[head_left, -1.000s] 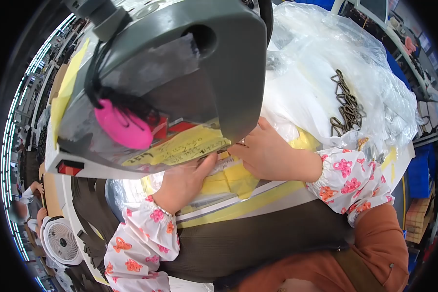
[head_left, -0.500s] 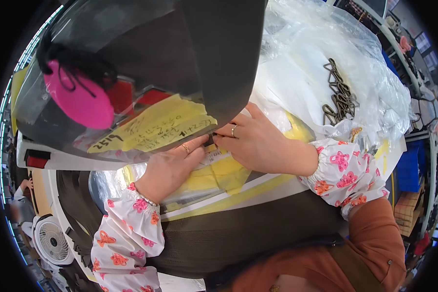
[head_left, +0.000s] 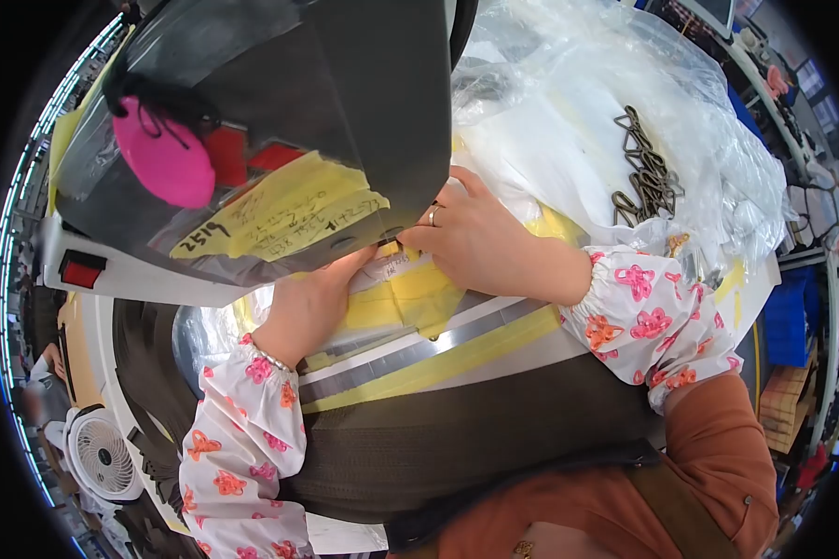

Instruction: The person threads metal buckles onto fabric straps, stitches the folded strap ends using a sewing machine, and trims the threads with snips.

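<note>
Head view shows the person's left hand [head_left: 309, 309] and right hand [head_left: 494, 250] drawn together at the near lower edge of a large dark grey machine head [head_left: 382, 102], over a flat work surface patched with yellow tape [head_left: 373, 307]. Their fingertips nearly meet; whether they pinch anything I cannot tell, since the machine's edge hides part of them and whatever lies between is too small to make out. For work this close, I'd judge it best to steady from the left and right with light, even pressure, fingertips clear of anything moving under the head, and wrists low. The layered dark brown strips of material [head_left: 475, 419] on the near side should lie flat, clear of the forearms.

Far right, crumpled clear plastic sheeting [head_left: 718, 140] surrounds white material [head_left: 550, 140], with bronze-coloured metal links [head_left: 648, 177] heaped on top. Farther right stands a blue plastic bin [head_left: 789, 321]; its contents are not visible.
</note>
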